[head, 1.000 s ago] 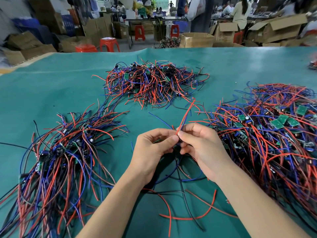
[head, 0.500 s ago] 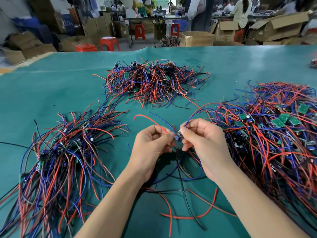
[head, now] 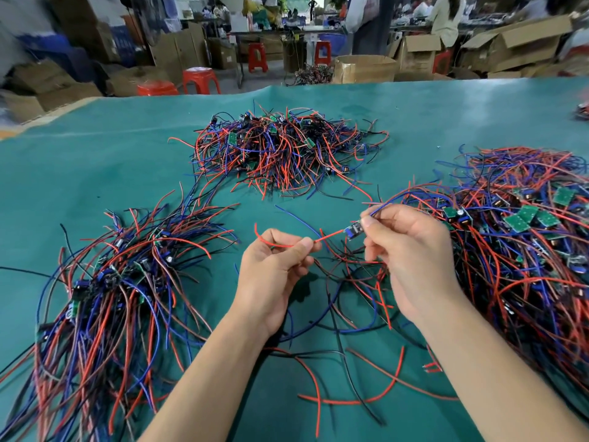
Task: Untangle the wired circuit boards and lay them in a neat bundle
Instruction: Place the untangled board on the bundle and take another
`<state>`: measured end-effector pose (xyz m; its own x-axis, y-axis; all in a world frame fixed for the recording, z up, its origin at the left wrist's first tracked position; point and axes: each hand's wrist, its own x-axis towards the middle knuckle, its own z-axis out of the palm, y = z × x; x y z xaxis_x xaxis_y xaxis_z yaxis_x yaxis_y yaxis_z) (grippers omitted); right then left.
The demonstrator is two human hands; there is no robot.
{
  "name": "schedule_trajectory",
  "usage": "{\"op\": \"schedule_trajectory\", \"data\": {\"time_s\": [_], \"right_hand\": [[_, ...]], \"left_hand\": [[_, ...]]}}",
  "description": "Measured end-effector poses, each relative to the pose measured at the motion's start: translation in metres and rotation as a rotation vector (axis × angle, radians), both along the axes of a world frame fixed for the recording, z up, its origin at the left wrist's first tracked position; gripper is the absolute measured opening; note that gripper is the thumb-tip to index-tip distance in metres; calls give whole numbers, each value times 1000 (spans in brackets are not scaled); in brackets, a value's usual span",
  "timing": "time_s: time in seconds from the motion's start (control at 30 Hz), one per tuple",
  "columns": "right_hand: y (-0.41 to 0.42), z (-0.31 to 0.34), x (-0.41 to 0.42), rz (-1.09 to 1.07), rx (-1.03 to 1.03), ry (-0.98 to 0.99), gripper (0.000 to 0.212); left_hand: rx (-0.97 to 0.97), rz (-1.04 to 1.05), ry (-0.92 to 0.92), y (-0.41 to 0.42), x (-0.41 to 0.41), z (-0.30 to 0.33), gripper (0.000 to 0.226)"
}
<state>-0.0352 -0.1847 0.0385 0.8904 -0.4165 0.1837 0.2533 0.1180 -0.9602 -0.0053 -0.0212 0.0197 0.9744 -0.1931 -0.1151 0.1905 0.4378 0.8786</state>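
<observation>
Circuit board [head: 354, 231] held above the green mat [head: 95, 173], pinched at my right hand [head: 411, 260] fingertips; left hand [head: 274, 266] pinches its red wire [head: 328, 237]. I'd draw that wire straight, gently, free the blue lead toward the tangled right heap [head: 516, 244], then lay it on the combed left bundle [head: 121, 282].

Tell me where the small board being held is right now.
Head view, centre-right: the small board is pinched by the right hand, above the table, beside the right-hand pile.
</observation>
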Motion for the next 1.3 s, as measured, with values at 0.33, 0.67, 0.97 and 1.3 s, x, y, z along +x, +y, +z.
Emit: {"op": "schedule_trajectory", "data": {"time_s": [0.33,0.67,0.97,1.3], "right_hand": [[-41,26,-5,-76,479,-56,15],[-7,19,-10,248,309,45,7],[11,-12,-5,136,-235,164,22],[-17,-17,8,-278,-293,52,14]], "left_hand": [[-8,-3,25,2,-1,2,25],[113,-222,-123,-1,-2,-3,11],[290,-381,-258,0,-8,2,29],[362,-475,-318,0,-8,2,24]]}}
